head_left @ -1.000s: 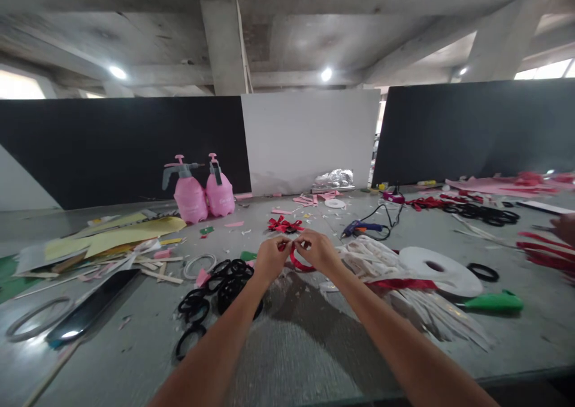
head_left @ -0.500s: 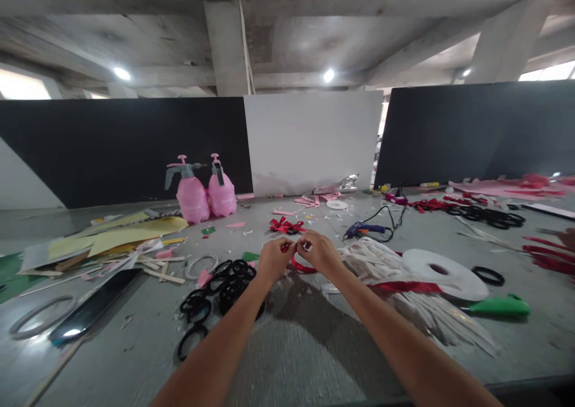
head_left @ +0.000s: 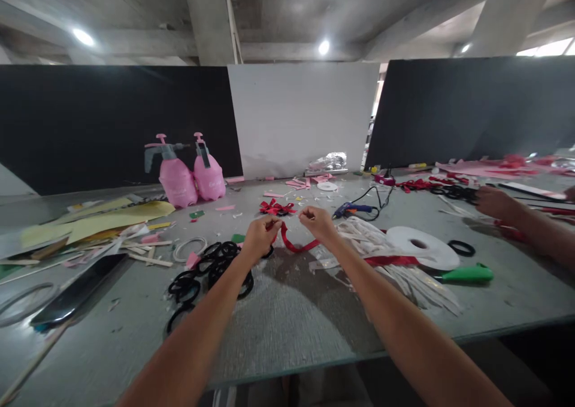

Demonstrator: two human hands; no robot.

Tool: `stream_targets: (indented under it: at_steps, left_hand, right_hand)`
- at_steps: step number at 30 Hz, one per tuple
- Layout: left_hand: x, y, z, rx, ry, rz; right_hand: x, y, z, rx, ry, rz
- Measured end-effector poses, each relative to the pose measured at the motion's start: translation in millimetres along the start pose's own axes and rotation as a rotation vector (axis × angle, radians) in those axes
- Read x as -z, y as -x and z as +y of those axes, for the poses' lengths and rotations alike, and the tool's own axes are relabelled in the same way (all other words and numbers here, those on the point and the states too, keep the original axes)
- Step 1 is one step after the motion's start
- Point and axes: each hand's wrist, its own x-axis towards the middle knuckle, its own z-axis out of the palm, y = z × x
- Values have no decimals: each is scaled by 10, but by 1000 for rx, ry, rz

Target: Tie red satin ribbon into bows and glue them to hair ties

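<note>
While my left hand (head_left: 260, 237) pinches one red ribbon (head_left: 296, 249) between the table's (head_left: 287, 335) front and back edges, my right hand's (head_left: 317, 222) fingertips press together, whether on anything I cannot tell. Two pink spray bottles (head_left: 177, 182) stand toward the back edge, left of one blue glue gun (head_left: 357, 208). Scraps litter the grey table beneath a concrete ceiling (head_left: 291, 17). The ribbon looks narrow, sagging in a curve.

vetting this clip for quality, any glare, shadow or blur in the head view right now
Head view: ceiling lamps flare and the foil glints; head view: a shadow lies on the table between the forearms; head view: fine detail where the left hand pinches the ribbon is soft.
</note>
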Motion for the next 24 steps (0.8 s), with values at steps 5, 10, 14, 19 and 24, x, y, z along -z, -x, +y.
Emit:
stream_targets:
  at_steps: [5,10,14,19,24]
  left_hand:
    - [7,-14,49,-16,112,-9]
    - [40,-12,98,4,178,-34]
    - [70,-11,103,38,147,-43]
    - [96,-15,137,53,170,-41]
    - [155,-12,154,52,170,-123]
  right_hand:
    - [-62,-6,7,-90,-260,-75]
    - [-147,85,-162,-107,-584,-361]
    - [-107,94,-165,-113,-561,-337]
    - [-64,102,-199,-193,-644,-337]
    - [31,98,-234,-148,-598,-384]
